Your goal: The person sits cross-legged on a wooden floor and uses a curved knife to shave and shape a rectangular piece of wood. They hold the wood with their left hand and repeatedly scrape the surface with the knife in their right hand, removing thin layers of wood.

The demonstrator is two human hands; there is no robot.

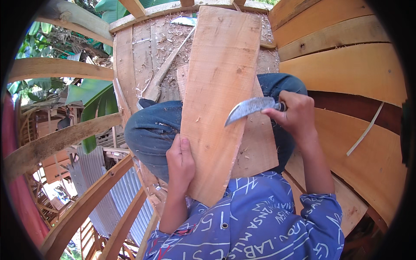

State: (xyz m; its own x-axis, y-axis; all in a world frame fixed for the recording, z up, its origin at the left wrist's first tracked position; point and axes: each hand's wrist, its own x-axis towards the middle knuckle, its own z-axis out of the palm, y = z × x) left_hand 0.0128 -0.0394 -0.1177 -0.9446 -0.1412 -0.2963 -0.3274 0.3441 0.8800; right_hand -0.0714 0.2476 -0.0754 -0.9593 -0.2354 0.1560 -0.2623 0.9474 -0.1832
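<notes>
Currently we find the long board (pixel 221 82) lying lengthwise between two bent knees in blue trousers (pixel 151 130), its near end against a blue printed shirt (pixel 255 216). Left grip (pixel 181 160): clamped on the board's left edge toward the near end, thumb on the upper face. Right grip (pixel 297 110): closed round the handle of a curved knife (pixel 251 107), blade over the board's right side, tip pointing left and toward the shirt; we cannot tell whether the steel touches the wood. Beneath, we note a second board (pixel 260 149), partly covered. Beyond the left knee, a wooden stick (pixel 167 71), broad at its near end, lies on the plank floor (pixel 123 56) among scattered shavings. Outermost, we record a slatted railing (pixel 60 68) at left, with corrugated sheets (pixel 130 190) past it, and a plank wall (pixel 342 73) at right.
</notes>
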